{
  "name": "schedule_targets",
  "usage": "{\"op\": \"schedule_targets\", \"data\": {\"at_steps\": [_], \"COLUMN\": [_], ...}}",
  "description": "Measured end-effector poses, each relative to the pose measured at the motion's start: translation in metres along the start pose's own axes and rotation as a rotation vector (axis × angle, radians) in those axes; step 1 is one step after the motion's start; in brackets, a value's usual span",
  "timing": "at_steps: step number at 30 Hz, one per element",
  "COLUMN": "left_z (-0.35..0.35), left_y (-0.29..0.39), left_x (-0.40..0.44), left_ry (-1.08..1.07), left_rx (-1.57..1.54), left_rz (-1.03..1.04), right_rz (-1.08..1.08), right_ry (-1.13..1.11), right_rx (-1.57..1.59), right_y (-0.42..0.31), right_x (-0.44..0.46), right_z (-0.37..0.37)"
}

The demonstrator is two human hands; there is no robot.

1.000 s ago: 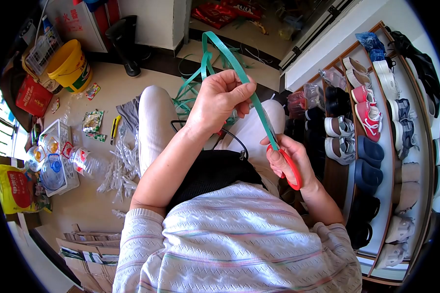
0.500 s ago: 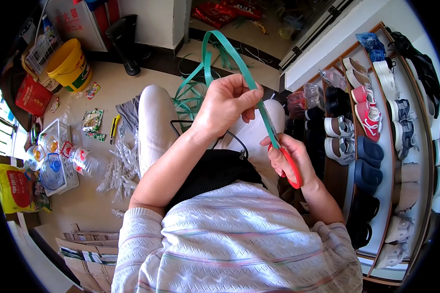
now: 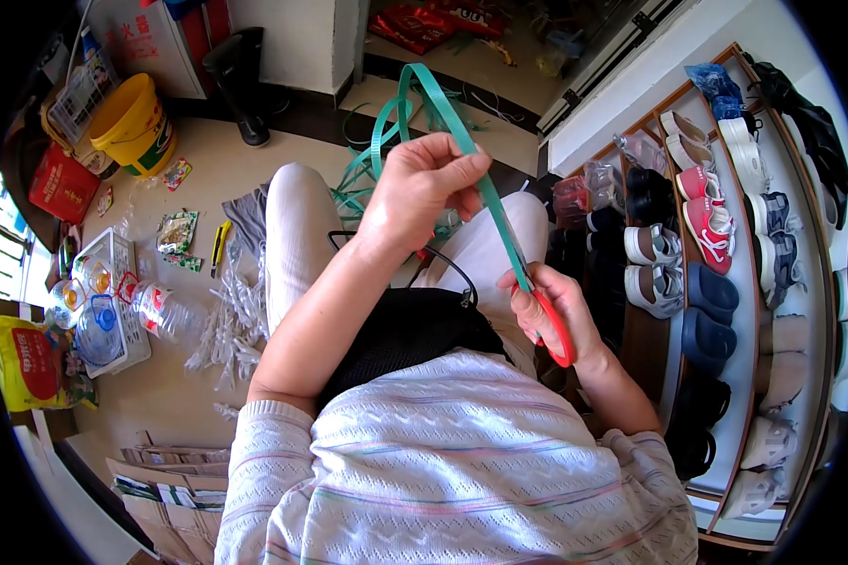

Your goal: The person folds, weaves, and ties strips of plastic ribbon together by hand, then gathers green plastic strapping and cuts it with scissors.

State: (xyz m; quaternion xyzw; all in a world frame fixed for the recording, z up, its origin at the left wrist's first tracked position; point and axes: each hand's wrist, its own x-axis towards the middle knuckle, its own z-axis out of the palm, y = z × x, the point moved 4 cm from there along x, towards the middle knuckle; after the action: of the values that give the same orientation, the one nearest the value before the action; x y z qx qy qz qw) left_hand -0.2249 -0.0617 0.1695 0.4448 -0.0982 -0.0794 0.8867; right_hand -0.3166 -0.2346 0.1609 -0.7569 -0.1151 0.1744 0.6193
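Observation:
My left hand pinches a green plastic strap between thumb and fingers. The strap arches up above the hand and loops back down behind it. Below the pinch, its straight length runs down toward my right hand. That hand is closed around scissors with red handles. The scissor blades lie along the strap's lower part; whether they are cutting into it I cannot tell. More green strap lies in a loose tangle on the floor beyond my knees.
A shoe rack with several pairs stands at the right. On the left are a yellow bucket, a white basket of bottles, a yellow cutter knife and a heap of clear strips. Flattened cardboard lies lower left.
My left hand has shifted slightly left and down, and the strap's arch has moved with it. The right hand with the scissors has barely moved.

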Motion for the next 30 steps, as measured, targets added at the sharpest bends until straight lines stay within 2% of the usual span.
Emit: {"op": "schedule_targets", "data": {"at_steps": [9, 18, 25, 30], "left_z": [0.0, 0.01, 0.0, -0.006], "left_y": [-0.003, -0.004, -0.001, -0.001], "left_x": [-0.001, -0.008, -0.001, 0.003], "left_ry": [0.003, 0.014, 0.027, -0.004], "left_rx": [0.033, 0.108, -0.08, -0.103], "left_rz": [0.005, 0.008, -0.035, 0.01], "right_rz": [0.028, 0.041, 0.073, 0.131], "right_ry": [0.024, 0.07, 0.084, 0.068], "right_rx": [-0.073, -0.016, -0.119, -0.01], "right_y": [-0.004, -0.001, -0.004, 0.004], "right_x": [-0.001, 0.002, -0.002, -0.003], "right_z": [0.001, -0.001, -0.001, -0.003]}}
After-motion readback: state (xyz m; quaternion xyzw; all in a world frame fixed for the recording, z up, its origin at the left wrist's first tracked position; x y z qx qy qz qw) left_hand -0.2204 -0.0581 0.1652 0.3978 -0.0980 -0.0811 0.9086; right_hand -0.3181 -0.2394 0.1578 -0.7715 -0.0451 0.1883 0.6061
